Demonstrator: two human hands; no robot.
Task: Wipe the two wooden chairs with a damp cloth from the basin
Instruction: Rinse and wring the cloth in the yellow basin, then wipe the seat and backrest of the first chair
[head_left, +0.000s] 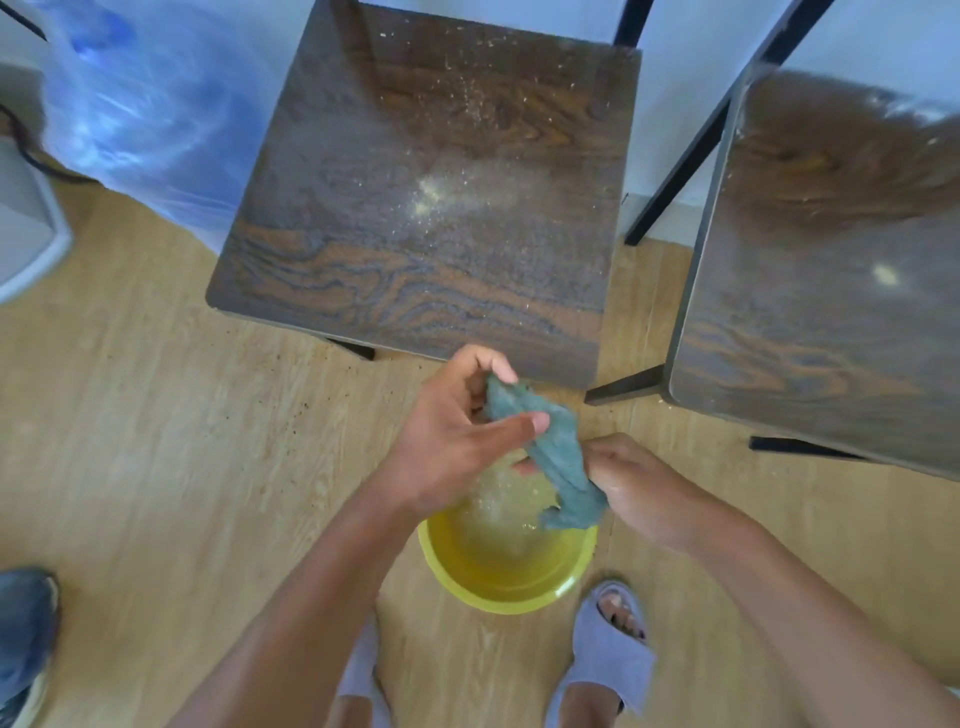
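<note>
Wood floor; both hands' fingers grip the cloth (550, 457) (twisted, slanting far-left to near-right) above basin (506, 577).

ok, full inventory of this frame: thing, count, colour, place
chairs: 2, dark wood seats with black legs, one centre top with dusty crumbs, one at right
basin: 1, yellow, on floor below the hands, water inside
cloth: 1, grey-green, twisted between both hands above basin
plastic bag: 1, clear bluish, top left
shoe: 1, blue, left edge
slippers: 2, grey, on the feet, bottom
left hand: gripping cloth's upper end
right hand: gripping cloth's lower end
</note>
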